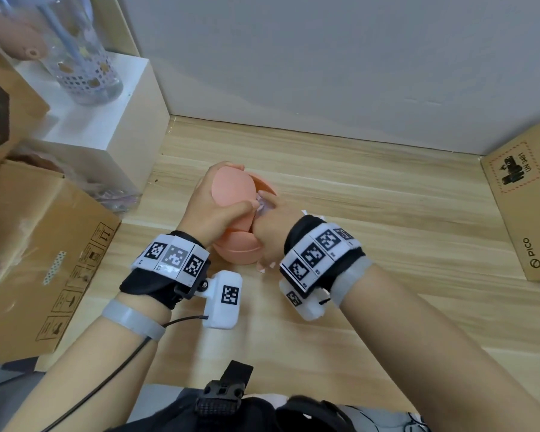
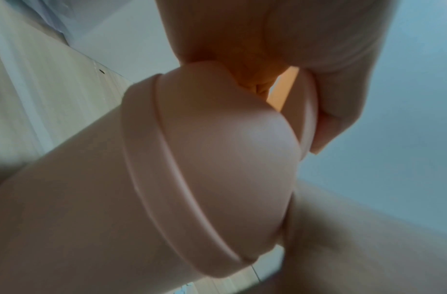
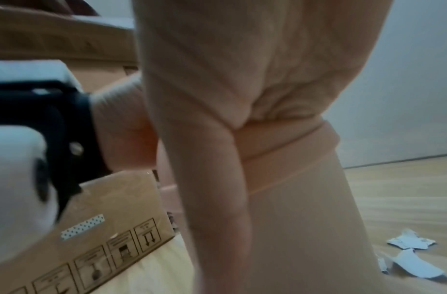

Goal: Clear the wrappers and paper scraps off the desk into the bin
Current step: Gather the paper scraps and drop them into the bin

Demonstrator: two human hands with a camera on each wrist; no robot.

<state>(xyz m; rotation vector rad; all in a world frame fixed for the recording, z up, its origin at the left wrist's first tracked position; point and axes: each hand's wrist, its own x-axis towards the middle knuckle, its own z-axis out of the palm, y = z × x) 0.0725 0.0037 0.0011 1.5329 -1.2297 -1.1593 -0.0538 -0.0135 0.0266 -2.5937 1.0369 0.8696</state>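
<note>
Both hands point(image 1: 237, 213) at pink bin point(image 1: 236, 247)

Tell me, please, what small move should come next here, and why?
Probably let the crumpled wrapper drop into the pink bin: the left hand holds its lid open, and the right hand pinches the wrapper at the opening.

right cardboard box point(image 1: 526, 210): "pico", "un 3481"; left box point(image 1: 38, 260): handling symbols.
</note>
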